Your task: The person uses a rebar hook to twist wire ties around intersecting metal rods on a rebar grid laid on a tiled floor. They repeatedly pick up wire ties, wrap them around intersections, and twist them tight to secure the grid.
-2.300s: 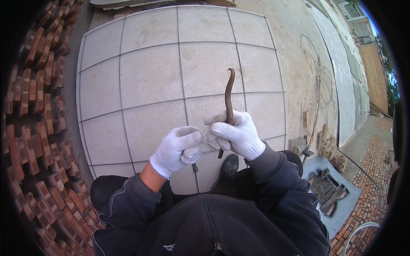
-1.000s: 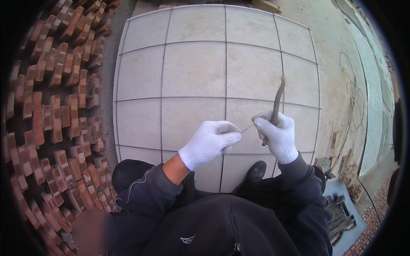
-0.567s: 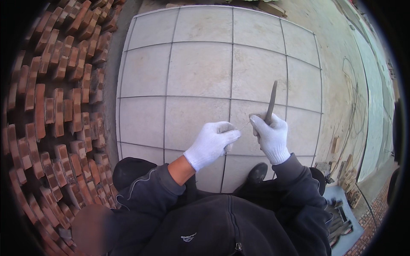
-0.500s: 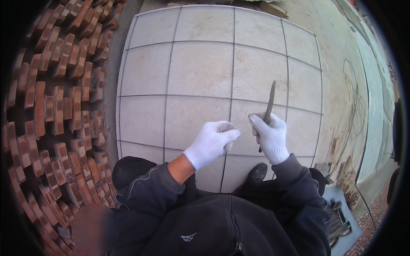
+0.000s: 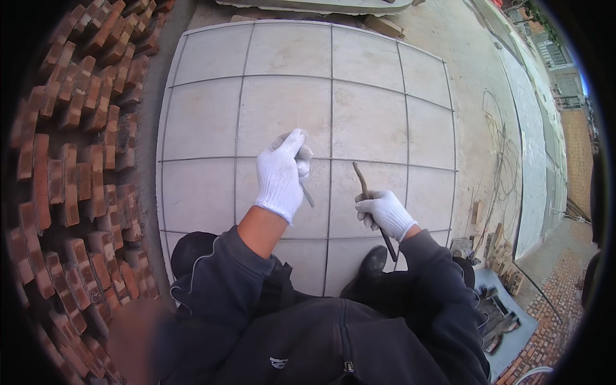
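Observation:
Both my hands wear white knit gloves and are held above a floor of large grey tiles (image 5: 282, 90). My right hand (image 5: 384, 212) is shut on a thin dark metal rod (image 5: 361, 178) that sticks out above and below the fist, tilted up to the left. My left hand (image 5: 282, 172) is raised further forward, fingers pinched on a short thin metal piece (image 5: 308, 196) that pokes out below the palm. A very fine thread rises from its fingertips. My dark shoes (image 5: 372, 263) stand on the tiles below the hands.
Stacked red bricks (image 5: 70, 147) line the left side. Bare concrete with loose wire (image 5: 497, 173) runs along the right. A tray of dark tools (image 5: 497, 314) lies at the lower right, beside small blocks (image 5: 497, 247). Slabs lie at the far edge.
My left hand has moved forward and up, away from the right hand. My right hand has lowered and tilted the rod to the left. The view has shifted slightly.

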Motion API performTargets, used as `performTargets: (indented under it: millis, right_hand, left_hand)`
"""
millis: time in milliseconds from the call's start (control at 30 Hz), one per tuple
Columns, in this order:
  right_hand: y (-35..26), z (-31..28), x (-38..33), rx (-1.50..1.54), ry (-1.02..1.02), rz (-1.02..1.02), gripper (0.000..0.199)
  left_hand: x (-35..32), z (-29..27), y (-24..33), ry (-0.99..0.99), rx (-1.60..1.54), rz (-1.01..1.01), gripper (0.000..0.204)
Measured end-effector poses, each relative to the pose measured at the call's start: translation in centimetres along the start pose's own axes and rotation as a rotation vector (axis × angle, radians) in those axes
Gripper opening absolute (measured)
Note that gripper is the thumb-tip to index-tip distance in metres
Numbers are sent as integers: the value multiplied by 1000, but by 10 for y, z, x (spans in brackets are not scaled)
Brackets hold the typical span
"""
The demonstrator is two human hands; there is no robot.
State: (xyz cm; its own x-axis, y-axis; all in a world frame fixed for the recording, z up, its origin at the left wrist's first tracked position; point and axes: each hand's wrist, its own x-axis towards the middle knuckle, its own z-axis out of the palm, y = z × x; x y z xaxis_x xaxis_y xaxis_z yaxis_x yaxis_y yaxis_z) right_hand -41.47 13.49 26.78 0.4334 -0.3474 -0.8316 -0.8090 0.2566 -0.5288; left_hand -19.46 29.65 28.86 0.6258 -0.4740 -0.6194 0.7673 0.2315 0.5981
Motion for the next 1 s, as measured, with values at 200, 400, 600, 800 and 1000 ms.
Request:
performTargets:
  millis: [200,400,600,800,1000]
  right_hand:
    - [8,94,62,-97,-145,129,24]
    - [41,124,116,-985,-195,-129,23]
    - [-12,149,44,-1237,49,-263,25]
    - [-35,160,24,-1339,117,-292,23]
    - [-62,172,35,-1331,154,-265,23]
  left_hand:
    - [42,17,13,24,-105,20,11]
    - [93,12,23,73,-229,37,11]
    - [111,3,32,126,-200,71,12]
    - [135,0,22,173,-142,61,13]
    - [160,-1,5,226,-171,12,14]
